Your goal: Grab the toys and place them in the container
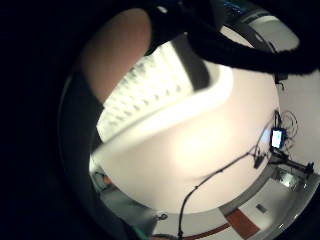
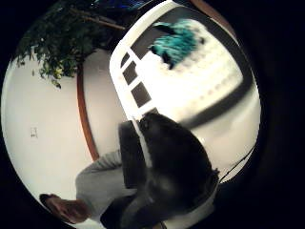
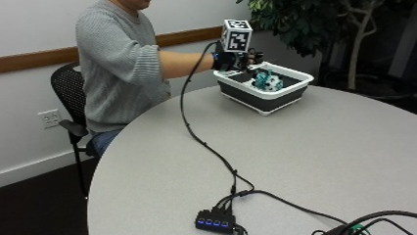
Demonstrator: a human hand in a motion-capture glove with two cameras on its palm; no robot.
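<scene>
My gloved right hand (image 3: 232,60) hovers over the near left corner of the container (image 3: 261,100), a tub with a white rim and dark grey walls on the far side of the round table. A teal and white toy (image 3: 266,81) lies inside it, also seen on the tub's dimpled floor (image 2: 178,43). The palm views show a dark grey, flat piece (image 1: 192,65) (image 2: 131,153) close against the palm, with black gloved fingers (image 1: 240,50) curled around it. What that piece is stays unclear. The white rim (image 1: 175,115) (image 2: 118,76) lies just below the palm.
A black cable (image 3: 196,137) runs from the hand across the grey table (image 3: 312,156) to a small hub with blue lights (image 3: 215,220) near the front edge. A potted plant (image 3: 312,24) stands behind the tub. The person sits on a black chair (image 3: 65,93) at the left.
</scene>
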